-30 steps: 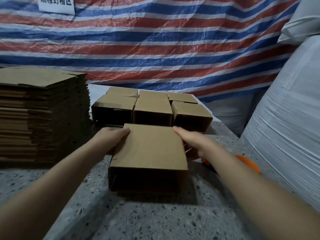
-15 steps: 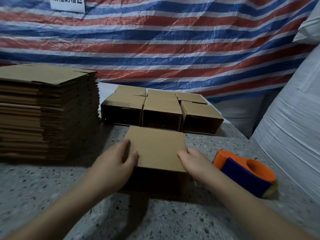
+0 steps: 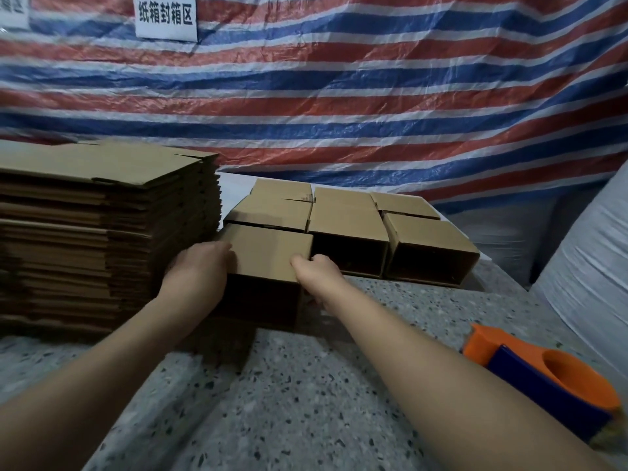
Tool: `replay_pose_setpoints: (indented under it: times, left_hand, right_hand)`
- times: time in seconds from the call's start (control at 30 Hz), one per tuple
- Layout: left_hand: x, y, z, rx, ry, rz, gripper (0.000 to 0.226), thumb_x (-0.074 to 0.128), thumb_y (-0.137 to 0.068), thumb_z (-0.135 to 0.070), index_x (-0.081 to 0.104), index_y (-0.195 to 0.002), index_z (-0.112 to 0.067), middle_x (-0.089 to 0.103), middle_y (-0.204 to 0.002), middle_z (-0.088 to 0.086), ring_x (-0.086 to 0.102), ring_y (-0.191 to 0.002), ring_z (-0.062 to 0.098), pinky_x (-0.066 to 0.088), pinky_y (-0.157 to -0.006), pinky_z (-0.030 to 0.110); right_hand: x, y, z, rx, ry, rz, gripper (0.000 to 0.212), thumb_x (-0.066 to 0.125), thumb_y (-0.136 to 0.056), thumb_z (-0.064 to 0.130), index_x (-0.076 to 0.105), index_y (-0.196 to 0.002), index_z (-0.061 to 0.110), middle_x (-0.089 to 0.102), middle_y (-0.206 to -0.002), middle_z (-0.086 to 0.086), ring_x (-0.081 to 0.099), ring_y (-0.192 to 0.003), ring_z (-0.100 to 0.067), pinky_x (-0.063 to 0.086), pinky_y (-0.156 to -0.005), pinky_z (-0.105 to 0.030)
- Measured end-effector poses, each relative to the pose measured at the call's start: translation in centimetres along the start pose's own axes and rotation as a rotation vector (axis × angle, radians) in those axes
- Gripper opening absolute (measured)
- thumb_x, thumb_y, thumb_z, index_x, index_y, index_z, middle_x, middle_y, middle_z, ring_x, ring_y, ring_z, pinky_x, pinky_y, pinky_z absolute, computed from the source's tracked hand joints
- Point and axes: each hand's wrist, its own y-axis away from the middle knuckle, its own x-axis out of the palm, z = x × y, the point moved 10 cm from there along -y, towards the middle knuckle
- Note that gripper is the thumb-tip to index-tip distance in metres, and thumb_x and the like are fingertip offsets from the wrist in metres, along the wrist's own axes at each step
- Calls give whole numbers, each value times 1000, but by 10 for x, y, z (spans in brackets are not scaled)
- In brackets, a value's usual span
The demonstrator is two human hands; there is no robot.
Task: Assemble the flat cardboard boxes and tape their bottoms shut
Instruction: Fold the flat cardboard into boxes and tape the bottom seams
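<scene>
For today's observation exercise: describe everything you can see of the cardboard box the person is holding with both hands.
The box is plain brown corrugated cardboard, assembled, lying on its side on the speckled table, its dark open end facing the camera. It sits right of the flat stack, in front of the finished boxes. The left hand holds its left side; the right hand grips its right edge.

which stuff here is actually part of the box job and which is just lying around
Part of the job:
- box in both hands, left hand, right hand
- assembled boxes behind it
- stack of flat cardboard
- orange and blue tape dispenser

Just there:
- striped tarp
- white sign
- white sacks
- speckled tabletop
</scene>
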Motion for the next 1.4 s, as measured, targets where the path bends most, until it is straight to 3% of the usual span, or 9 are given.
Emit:
replay_pose_setpoints:
  times: [0.23, 0.4, 0.6, 0.7, 0.87, 0.97, 1.07, 1.23, 1.4]
  left_hand:
    - [9, -11, 5, 22, -87, -39, 16, 46, -92, -9, 59, -89, -17, 65, -95, 13, 62, -87, 37, 37, -63, 33]
    - [-1, -5, -5, 57, -83, -62, 14, 46, -92, -3, 58, -93, -10, 63, -92, 13, 61, -85, 37, 42, -63, 37]
    - [-81, 22, -81, 398, 49, -382, 11, 57, -94, -9, 65, -94, -2, 67, -86, 17, 61, -77, 38, 49, -64, 42]
    - [-125, 8, -105, 415, -54, -498, 18, 57, -95, -14, 65, -103, 0, 67, -98, 20, 62, -89, 37, 50, -76, 46]
    - [-137, -48, -81, 150, -406, -221, 28, 48, -98, -23, 56, -112, 0, 58, -114, 21, 52, -109, 38, 43, -91, 49]
    - [-119, -57, -57, 5, -662, 13, 38, 47, -99, -28, 51, -126, -2, 53, -125, 21, 50, -117, 37, 41, -98, 47]
    - [-108, -54, -37, -101, -808, 155, 51, 45, -100, -38, 46, -137, -2, 48, -138, 22, 47, -126, 38, 39, -106, 47]
    - [-87, -49, -27, -81, -808, 280, 28, 44, -98, -16, 58, -121, -6, 61, -117, 11, 60, -106, 30, 49, -96, 41]
    - [-96, -46, -30, -48, -810, 139, 17, 52, -97, -13, 61, -111, -10, 52, -81, 2, 57, -82, 21, 48, -77, 30]
  right_hand:
    - [6, -12, 7, -11, 20, 36, 59, 41, -96, 48, 56, -131, 3, 59, -123, -12, 57, -118, -35, 44, -87, -34]
    - [7, -2, 4, 63, -58, 110, 70, 28, -102, 56, 38, -152, 8, 42, -155, -13, 42, -139, -35, 37, -114, -44]
    - [-37, 6, 21, -102, 67, -35, 53, 31, -103, 52, 57, -118, 9, 61, -122, -11, 57, -111, -28, 47, -99, -40]
    - [-67, 13, 44, -165, 74, -86, 54, 29, -104, 50, 56, -127, 9, 59, -130, -13, 55, -119, -30, 44, -106, -45]
    - [-106, 28, 88, -264, 66, -154, 54, 29, -105, 48, 58, -129, 10, 58, -124, -3, 52, -109, -23, 36, -88, -32]
    - [-110, 33, 103, -295, 82, -143, 57, 28, -106, 48, 52, -137, 6, 56, -137, -9, 52, -103, -20, 30, -87, -31]
    - [-103, 39, 112, -321, 142, -129, 58, 26, -106, 50, 49, -140, 9, 51, -145, -8, 48, -125, -25, 29, -90, -31]
    - [-86, 45, 122, -345, 176, -72, 54, 27, -105, 52, 52, -124, 8, 54, -132, -6, 49, -129, -28, 37, -99, -39]
    - [-78, 52, 127, -374, 220, -46, 53, 28, -105, 51, 56, -122, 9, 57, -133, -8, 51, -123, -25, 37, -93, -36]
